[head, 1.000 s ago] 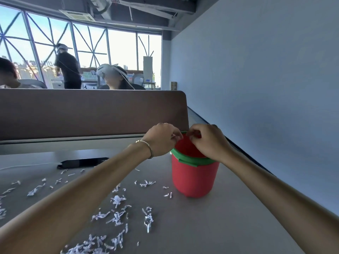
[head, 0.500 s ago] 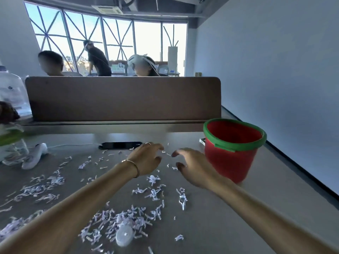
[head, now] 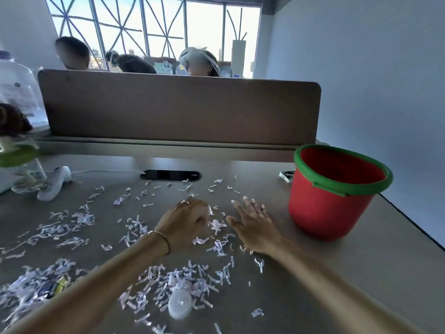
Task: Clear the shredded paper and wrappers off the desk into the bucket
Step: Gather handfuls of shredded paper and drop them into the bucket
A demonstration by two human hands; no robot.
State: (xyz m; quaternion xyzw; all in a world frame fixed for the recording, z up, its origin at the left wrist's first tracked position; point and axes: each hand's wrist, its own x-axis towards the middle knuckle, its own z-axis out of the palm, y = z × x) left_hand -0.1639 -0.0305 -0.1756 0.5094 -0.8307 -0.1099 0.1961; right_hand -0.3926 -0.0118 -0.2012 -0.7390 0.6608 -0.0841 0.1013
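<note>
- Shredded paper [head: 183,285] lies scattered over the grey desk [head: 337,273] in front of me, thickest in the near-left part, thinner toward the far edge.
- A red bucket [head: 330,201] with a green rim stands upright on the desk, to the right of the paper; I cannot see anything inside it.
- My left hand [head: 185,224] is down among the shreds left of the bucket, fingers curled inward, a ring on one finger and a thin bracelet [head: 163,239] at the wrist. I cannot tell whether it has hold of any paper.
- My right hand [head: 252,225] lies between the left hand and the bucket, flat and spread open, palm down on the desk, holding nothing.
- A small clump of shreds sits between the two hands.
- A round white cap [head: 180,306] rests in the paper nearer to me than the bucket.
- A black phone [head: 172,175] lies flat, far left of the bucket.
- A brown divider panel [head: 180,109] stands behind the bucket along the desk's far edge.
</note>
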